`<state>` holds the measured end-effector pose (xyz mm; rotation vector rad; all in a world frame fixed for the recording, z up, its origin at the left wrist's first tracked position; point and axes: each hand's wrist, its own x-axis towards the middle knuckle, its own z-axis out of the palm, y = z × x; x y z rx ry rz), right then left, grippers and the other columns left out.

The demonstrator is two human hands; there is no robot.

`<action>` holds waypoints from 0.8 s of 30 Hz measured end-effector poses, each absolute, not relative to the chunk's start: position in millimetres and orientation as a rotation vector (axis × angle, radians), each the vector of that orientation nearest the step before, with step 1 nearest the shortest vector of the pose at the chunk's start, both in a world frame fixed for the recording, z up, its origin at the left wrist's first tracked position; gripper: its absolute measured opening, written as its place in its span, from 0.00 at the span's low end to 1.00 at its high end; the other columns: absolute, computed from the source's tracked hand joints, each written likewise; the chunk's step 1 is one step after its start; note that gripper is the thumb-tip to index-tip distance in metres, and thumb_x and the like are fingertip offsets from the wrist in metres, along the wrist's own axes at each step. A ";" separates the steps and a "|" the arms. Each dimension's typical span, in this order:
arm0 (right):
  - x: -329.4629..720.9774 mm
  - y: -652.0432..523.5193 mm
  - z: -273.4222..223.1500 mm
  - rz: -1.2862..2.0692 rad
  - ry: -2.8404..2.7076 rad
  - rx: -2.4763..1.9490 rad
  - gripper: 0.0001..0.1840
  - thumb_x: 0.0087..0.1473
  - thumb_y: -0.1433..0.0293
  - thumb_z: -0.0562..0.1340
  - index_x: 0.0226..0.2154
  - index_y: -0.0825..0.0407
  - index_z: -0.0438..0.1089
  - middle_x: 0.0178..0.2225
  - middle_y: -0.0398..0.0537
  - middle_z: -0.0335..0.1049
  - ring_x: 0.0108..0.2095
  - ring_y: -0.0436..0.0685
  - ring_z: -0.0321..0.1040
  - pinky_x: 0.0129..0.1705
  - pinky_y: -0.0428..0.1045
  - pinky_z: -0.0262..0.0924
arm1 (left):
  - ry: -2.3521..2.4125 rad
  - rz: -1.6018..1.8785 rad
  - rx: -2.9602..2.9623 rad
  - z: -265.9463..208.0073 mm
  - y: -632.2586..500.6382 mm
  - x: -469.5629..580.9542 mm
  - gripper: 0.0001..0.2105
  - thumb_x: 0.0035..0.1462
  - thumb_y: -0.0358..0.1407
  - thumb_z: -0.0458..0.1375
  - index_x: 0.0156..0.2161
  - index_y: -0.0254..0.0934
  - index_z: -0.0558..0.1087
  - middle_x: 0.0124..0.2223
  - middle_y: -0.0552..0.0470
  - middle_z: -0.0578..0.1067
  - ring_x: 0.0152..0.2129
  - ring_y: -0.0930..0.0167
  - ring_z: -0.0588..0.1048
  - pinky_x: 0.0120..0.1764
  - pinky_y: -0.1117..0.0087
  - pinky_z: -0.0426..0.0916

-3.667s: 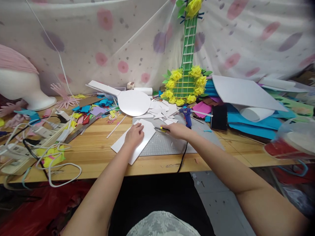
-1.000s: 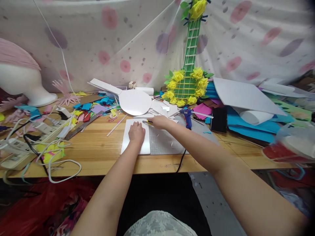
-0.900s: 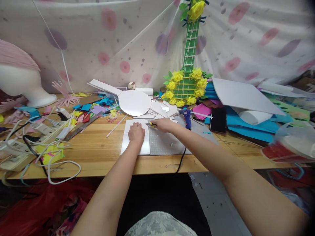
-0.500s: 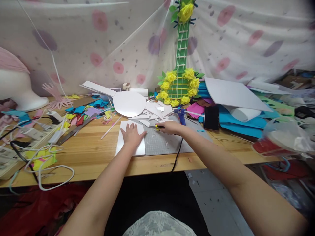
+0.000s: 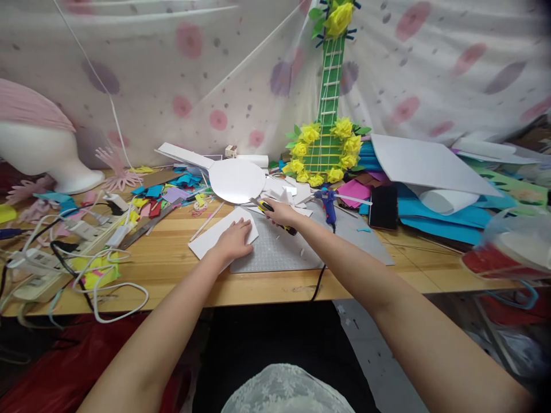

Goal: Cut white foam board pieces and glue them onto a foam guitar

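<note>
My left hand lies with its fingers out on a white foam board piece, which sits at a slant partly over the left side of the grey cutting mat. In my right hand is a yellow and black utility knife, its blade pointing up and left toward the white round board with a long neck. The knife is above the mat, apart from the board under my left hand. White offcuts are heaped just behind the right hand.
A blue glue gun and a black phone lie right of the mat. Behind stands a green guitar shape with yellow flowers. Power strips and white cables crowd the left; a clear tub is at the right edge.
The white board under my left hand has turned from nearly straight to slanted. My right hand has raised the knife and turned its blade up and left. The view has shifted slightly left.
</note>
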<state>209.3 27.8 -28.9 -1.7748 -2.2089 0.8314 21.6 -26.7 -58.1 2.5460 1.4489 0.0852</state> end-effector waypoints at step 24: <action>184.1 39.2 -20.9 0.205 -2.722 -1.701 0.27 0.55 0.69 0.51 0.58 0.47 0.56 0.50 0.54 0.66 0.47 0.62 0.65 0.43 0.52 0.58 | 1.837 0.518 2.401 -88.8 -7.3 42.6 0.21 0.54 0.37 0.48 0.51 0.30 0.66 0.59 0.41 0.62 0.58 0.62 0.56 0.60 0.60 0.49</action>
